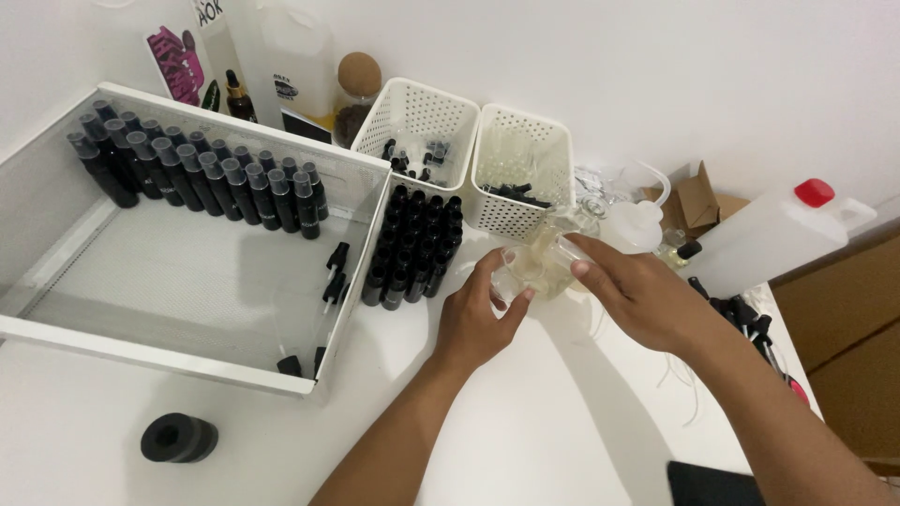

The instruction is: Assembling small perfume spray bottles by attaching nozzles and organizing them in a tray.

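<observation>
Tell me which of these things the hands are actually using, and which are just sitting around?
In use:
- left hand holding a small clear bottle
- right hand on a clear container

Lying about:
- black ring
- white tray of capped black bottles
- uncapped black bottles
- two white baskets
- red-capped jug

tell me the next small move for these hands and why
Probably keep the left hand steady on the small clear bottle and let the right hand tip the clear jug a little further. The jug's lip sits right at the bottle's mouth, and the bottle looks barely filled.
</observation>
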